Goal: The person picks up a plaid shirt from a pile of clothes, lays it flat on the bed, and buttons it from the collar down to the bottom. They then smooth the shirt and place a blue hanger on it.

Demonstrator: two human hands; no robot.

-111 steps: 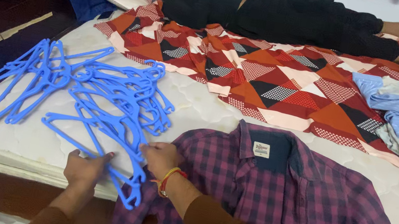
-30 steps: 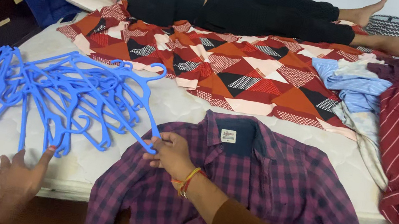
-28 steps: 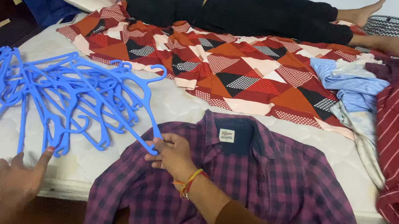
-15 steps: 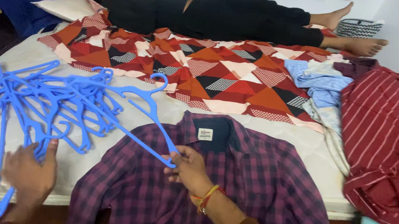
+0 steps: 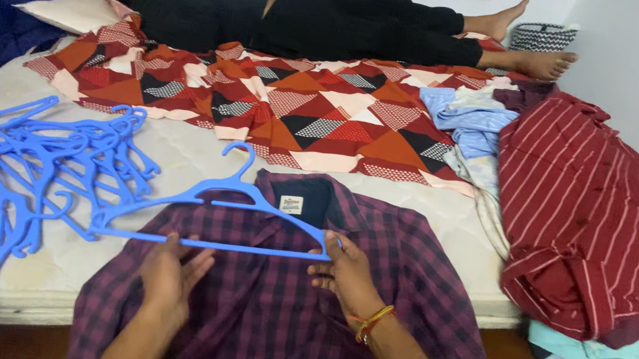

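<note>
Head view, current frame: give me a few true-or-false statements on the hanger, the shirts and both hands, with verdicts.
1. Both hands hold one blue hanger above the plaid shirt. True: the right hand holds its right end, the left hand is under its bar.
2. The plaid shirt already hangs on it. False: it lies flat on the mattress.
3. The other blue hangers lie left of the shirt. True.
4. The striped red shirt lies left of the hangers. False: it is on the bed's right edge.
</note>
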